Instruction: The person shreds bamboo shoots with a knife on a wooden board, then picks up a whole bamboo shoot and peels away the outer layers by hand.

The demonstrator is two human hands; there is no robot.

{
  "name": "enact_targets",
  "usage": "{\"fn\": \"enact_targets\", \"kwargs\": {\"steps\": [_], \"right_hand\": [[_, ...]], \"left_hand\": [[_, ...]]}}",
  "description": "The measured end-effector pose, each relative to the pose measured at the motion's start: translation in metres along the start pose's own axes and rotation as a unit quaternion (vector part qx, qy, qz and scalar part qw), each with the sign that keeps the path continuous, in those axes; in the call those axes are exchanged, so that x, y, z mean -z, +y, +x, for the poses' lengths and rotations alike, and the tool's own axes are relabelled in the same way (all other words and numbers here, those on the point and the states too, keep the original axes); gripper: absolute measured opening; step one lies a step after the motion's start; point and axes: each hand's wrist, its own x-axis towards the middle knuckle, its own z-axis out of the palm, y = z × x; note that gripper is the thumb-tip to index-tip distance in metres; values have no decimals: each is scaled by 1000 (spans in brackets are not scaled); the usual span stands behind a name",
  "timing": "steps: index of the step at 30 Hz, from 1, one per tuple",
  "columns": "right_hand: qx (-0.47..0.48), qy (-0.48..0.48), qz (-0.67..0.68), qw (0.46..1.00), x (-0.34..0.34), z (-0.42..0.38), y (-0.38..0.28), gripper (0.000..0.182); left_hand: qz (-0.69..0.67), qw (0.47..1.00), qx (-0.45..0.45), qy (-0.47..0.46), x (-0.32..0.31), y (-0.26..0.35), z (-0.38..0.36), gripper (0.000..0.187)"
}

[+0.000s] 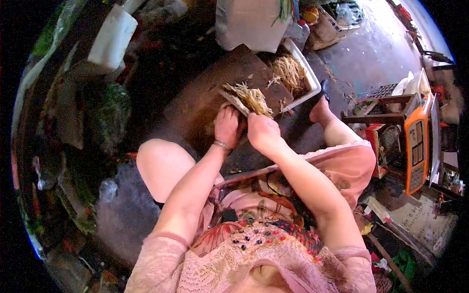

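Pale yellow shredded strips (251, 99) lie in a heap on a flat light blade or board edge, over a brown wooden board (200, 83). My left hand (228, 124), with a bracelet at the wrist, is bent down at the near left end of the light edge; what it holds is hidden. My right hand (264, 132) is closed at the near right end of the strips, around something that looks like the end of the light edge. More strips (289, 74) lie in a white tray (316, 87) just beyond the board.
A white container (251, 24) stands beyond the board. At the right are an orange scale (416, 146), a wooden stool (386, 105) and a box (327, 31). A white jug-like object (113, 36) is at the upper left. My knees flank the board.
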Motion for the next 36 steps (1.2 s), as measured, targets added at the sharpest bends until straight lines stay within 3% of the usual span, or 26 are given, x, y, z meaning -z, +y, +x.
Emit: {"fn": "enact_targets", "kwargs": {"steps": [2,3,6,8,10,13,17,19,22,27,32,34,36], "right_hand": [[15,25,-4,1000,-4,5,-3,12],[21,-11,-19,1000,1,4,0,16],[17,70,25,997,-5,2,15,13],[6,65,28,997,-3,-8,24,15],[-7,9,0,1000,21,-27,19,15],[-1,-27,-10,1000,31,-42,20,14],[15,-42,-6,999,25,-38,17,13],[18,-33,-4,999,22,-27,13,14],[-33,-71,-36,996,11,-6,-3,17],[-2,0,-21,1000,5,-3,-3,16],[3,16,-12,1000,-15,5,8,14],[56,83,3,995,-16,4,13,13],[44,44,-9,998,-7,10,16,15]], "left_hand": [[-7,999,-33,18,1,-2,-3,36],[-21,999,-36,17,1,-1,-3,36],[-8,998,-47,30,-8,-5,1,36],[18,998,-47,25,-13,-9,-5,36],[-61,998,-8,31,4,2,-4,37],[-63,998,-18,12,2,-2,-2,39],[-27,999,-34,31,-1,-6,-2,41],[-11,1000,-5,-14,6,-1,3,41],[10,1000,-7,-17,-5,-5,4,41],[-42,999,-21,26,-2,0,4,39],[-33,999,-20,-2,-15,-10,1,40],[-42,995,34,-81,0,-2,4,42],[-28,998,29,-51,10,2,4,42]]}}
